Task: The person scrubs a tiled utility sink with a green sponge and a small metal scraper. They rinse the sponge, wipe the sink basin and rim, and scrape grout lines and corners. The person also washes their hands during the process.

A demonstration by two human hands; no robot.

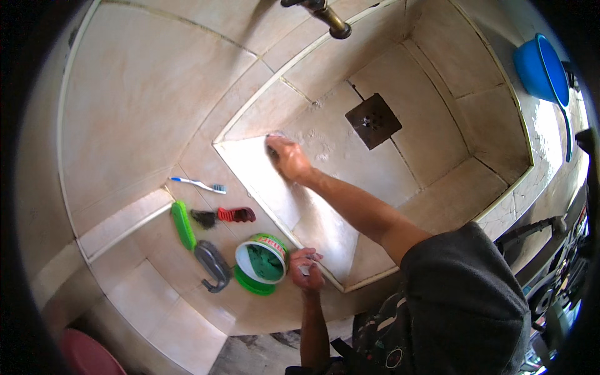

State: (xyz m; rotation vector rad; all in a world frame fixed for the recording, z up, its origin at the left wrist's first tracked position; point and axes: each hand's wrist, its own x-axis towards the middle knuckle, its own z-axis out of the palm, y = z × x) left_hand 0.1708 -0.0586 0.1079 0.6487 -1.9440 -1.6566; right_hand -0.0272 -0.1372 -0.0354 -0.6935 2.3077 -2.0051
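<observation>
Down in the tiled basin (350, 162), right hand (289, 157) is pressed to the floor tile near the corner, fingers curled over something small and dark at approx the fingertips; can't tell what it is, too blurred. White soapy patch (319, 147) just beside the hand, toward the square drain cover (373, 120). Brass tap (330, 19) overhead at the back wall.

Left hand (305, 269) rests on the basin's front ledge, fingers loosely bent, pinching a small pale object; can't ID it. Touching/just beside it: green tub (262, 259), open, sitting on its green lid.

On the ledge to the left: grey handled brush (212, 265), green brush (183, 224), red-handled black brush (224, 216), blue-white toothbrush (199, 184). All apart from both hands.

Blue basin (542, 67) far right on the counter.
</observation>
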